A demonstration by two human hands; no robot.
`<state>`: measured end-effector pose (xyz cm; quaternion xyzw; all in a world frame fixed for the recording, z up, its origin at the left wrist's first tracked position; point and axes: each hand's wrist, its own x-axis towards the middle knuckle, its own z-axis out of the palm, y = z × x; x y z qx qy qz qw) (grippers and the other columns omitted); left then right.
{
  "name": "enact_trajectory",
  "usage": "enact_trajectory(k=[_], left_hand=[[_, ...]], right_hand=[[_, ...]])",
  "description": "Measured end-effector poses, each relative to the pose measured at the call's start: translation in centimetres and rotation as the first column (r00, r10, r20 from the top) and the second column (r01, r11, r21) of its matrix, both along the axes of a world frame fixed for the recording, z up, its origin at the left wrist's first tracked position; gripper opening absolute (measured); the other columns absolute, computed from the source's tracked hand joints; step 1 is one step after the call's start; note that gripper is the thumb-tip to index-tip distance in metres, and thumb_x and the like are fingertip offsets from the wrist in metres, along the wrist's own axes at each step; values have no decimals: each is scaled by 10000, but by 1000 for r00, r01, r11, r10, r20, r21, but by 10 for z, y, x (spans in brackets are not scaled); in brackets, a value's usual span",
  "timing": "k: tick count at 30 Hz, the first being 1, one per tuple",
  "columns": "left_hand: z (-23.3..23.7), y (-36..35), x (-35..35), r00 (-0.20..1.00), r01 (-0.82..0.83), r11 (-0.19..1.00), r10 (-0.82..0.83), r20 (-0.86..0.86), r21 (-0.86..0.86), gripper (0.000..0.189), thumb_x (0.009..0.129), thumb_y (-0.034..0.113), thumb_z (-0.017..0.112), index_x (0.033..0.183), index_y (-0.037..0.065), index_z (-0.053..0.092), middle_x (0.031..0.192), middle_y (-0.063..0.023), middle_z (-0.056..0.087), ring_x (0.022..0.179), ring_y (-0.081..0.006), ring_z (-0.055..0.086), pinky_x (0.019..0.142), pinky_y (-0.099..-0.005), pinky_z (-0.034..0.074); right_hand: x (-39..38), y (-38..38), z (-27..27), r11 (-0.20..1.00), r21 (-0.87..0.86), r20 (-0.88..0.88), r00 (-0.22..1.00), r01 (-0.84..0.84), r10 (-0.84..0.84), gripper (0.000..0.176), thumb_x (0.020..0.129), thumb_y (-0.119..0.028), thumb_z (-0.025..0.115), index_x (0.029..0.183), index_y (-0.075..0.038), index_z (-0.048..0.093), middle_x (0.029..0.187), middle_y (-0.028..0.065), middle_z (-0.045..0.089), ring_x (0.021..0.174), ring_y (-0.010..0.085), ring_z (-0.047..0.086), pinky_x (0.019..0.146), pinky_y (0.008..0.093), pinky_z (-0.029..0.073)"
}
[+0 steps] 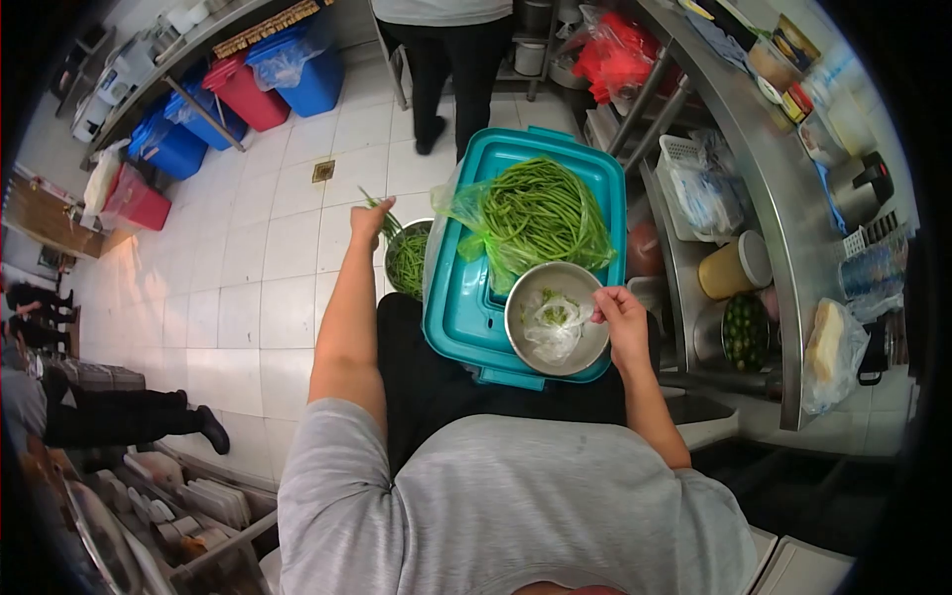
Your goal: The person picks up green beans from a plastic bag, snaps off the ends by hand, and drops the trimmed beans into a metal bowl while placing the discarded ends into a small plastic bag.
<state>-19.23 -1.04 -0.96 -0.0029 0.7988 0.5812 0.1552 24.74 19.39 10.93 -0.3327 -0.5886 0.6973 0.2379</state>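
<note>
My left hand (369, 222) is closed on a few green beans (376, 201), held out at the left above a metal bowl of green beans (408, 262). At the rim of a smaller metal bowl (528, 345), my right hand (622, 315) has its fingers pinched together; whether anything small is between them I cannot make out. Inside that bowl lie a crumpled clear plastic bag (555, 342) and small green scraps. A big pile of long green beans (540, 210) rests in an open green-tinted plastic bag (474, 205). Both stand on a teal plastic lid or tray (458, 315) over my lap.
A steel shelf unit (739, 178) runs along the right, holding tubs, bags and a lidded yellowish container (729, 266). Another person (451, 74) stands ahead beyond the tray. Blue and red bins (246, 91) line the far left; a further person (119, 412) is at lower left.
</note>
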Motion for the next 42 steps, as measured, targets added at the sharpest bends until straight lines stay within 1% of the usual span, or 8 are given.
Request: enact_trajectory(k=[5,8,16,23,30,34,38,42], left_hand=[[-19,-6,4,992,-30,1000,30,123,-3,796,676,290,819,1106,-234,402,698,-101,520,514,-160,436,436,-332,375],[-15,-7,12,983,-96,995,92,157,14,864,672,278,813,1192,-239,356,1161,-348,512,1089,-378,529,925,-411,420],[33,29,62,973,13,984,28,-230,177,613,810,212,697,1285,-56,418,1216,-209,538,1146,-278,520,955,-352,416],[109,88,160,642,461,884,-269,-718,81,272,829,145,646,1069,30,590,1072,-152,597,1022,-301,574,874,-371,451],[126,172,212,141,743,553,-680,-719,-377,307,768,106,645,1066,48,595,1090,-124,590,1035,-306,561,872,-398,459],[60,203,204,-107,325,468,-845,-524,-822,515,724,202,681,1187,29,536,1235,-120,508,1150,-306,483,892,-445,433],[82,202,215,-73,229,407,-899,-432,-884,739,680,288,727,1315,36,443,1246,-110,478,1140,-270,464,882,-458,407],[77,215,224,-90,109,277,-954,-287,-955,500,717,242,675,1167,76,534,1145,-126,511,1113,-280,471,895,-461,389]], right_hand=[[-1,8,-1,999,35,-8,1000,-3,4,102,893,-108,599,904,-6,597,717,10,566,625,84,522,609,215,429],[-6,6,1,1000,19,-3,1000,-6,6,111,894,-120,602,902,-9,594,715,8,564,624,84,520,611,215,428],[-17,4,-4,979,174,66,993,-107,97,106,898,-114,588,856,-18,575,701,-1,544,618,61,493,581,207,406],[-22,-8,2,895,393,188,971,-212,148,94,842,-71,646,825,-33,562,709,-34,528,627,44,463,591,184,397],[-15,-5,-5,869,434,226,962,-238,150,102,819,-77,652,841,-1,588,741,39,573,625,89,521,574,235,437],[-7,-6,-8,852,465,244,960,-242,140,110,821,-90,648,848,0,591,736,66,593,620,111,547,580,260,454],[-1,-6,-2,858,461,224,965,-227,136,109,821,-96,643,852,-3,595,746,75,603,617,133,556,589,269,464],[1,-5,-3,850,471,198,967,-237,160,104,825,-94,640,849,-3,595,745,75,605,621,133,557,588,270,461]])
